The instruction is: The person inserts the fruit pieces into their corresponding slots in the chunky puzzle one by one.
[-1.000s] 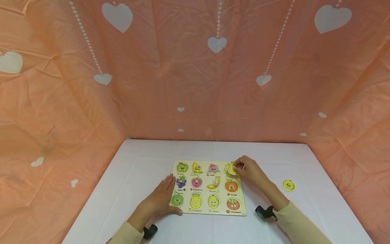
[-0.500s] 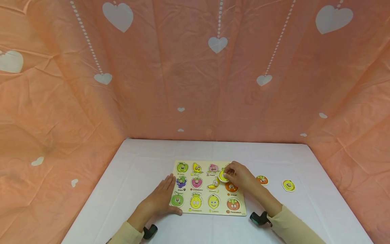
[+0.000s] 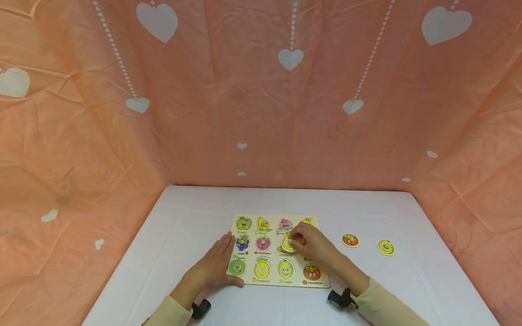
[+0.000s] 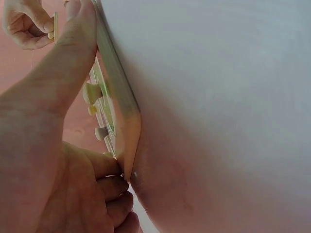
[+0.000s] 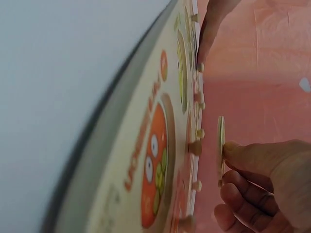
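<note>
A wooden fruit puzzle board (image 3: 274,271) lies on the white table, most of its fruit pieces seated with knobs up. My left hand (image 3: 214,265) rests along the board's left edge, fingers extended and thumb at the near corner. My right hand (image 3: 311,242) pinches a yellow pineapple puzzle piece (image 3: 287,244) by its knob. That piece is above the board, over the banana; in the right wrist view the piece (image 5: 221,150) stands apart from the board's face. The pineapple (image 3: 262,269), lemon (image 3: 286,270) and persimmon (image 3: 311,272) pictures in the near row show no knobs. My right hand hides the orange.
To the right of the board lie an orange-red piece (image 3: 350,240) and a yellow piece (image 3: 385,247), both knob up. Orange cloth with white hearts (image 3: 291,59) hangs behind and at both sides of the white table (image 3: 204,203).
My right hand has carried the pineapple piece left and nearer, from over the pear to over the banana. The orange-red piece has come into sight. My left hand stays put.
</note>
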`<state>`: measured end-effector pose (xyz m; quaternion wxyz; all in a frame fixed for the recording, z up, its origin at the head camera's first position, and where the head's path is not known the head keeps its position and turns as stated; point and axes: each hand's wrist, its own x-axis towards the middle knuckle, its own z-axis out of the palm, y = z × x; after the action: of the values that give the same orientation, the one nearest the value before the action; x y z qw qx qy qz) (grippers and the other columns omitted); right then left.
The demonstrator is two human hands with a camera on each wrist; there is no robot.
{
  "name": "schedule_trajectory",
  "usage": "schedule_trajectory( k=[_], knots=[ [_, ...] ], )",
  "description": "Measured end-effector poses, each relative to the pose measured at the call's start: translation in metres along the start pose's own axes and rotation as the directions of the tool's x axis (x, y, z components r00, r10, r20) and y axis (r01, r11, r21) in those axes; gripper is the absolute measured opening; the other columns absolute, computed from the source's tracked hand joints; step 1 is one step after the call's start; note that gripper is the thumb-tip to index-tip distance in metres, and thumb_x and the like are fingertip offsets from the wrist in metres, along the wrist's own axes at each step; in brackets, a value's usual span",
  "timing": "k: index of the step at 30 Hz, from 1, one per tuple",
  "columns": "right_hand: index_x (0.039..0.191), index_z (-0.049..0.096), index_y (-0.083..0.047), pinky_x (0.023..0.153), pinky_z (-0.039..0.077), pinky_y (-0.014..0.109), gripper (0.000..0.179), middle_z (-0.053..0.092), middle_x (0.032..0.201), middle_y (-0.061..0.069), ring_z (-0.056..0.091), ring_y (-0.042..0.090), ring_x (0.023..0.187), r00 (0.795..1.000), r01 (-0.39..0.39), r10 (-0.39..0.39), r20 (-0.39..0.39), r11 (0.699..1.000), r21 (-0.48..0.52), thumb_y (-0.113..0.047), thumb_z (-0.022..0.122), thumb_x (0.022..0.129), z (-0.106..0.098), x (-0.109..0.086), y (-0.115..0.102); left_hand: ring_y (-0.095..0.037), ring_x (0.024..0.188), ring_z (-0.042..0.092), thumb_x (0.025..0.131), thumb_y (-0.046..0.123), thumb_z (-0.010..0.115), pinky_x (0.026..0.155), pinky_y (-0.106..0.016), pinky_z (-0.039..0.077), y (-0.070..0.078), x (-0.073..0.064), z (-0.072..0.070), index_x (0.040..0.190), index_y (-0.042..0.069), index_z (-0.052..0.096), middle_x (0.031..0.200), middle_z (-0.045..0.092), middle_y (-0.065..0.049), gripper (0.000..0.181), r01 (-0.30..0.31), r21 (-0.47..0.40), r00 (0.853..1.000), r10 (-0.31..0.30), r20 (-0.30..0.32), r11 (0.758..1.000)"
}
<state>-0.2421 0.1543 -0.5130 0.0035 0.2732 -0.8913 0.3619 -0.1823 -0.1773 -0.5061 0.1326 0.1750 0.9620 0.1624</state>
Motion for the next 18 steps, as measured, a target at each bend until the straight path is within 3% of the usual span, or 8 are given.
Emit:
schedule_trajectory(
  k=[18],
  knots=[
    [0.098, 0.073, -0.017, 0.076, 0.053, 0.024, 0.007, 0.061, 0.095, -0.013, 0.054, 0.005, 0.085, 0.994, 0.048, -0.047, 0.094, 0.999, -0.013, -0.018, 0.08, 0.099, 0.024, -0.001, -0.024, -0.042, 0.164, 0.015, 0.073, 0.059, 0.094, 0.134, -0.052, 0.019, -0.001, 0.002, 0.001, 0.164, -0.014, 0.024, 0.175, 0.016, -0.031, 0.136, 0.003, 0.008, 1.0, -0.003, 0.007, 1.0]
  ],
)
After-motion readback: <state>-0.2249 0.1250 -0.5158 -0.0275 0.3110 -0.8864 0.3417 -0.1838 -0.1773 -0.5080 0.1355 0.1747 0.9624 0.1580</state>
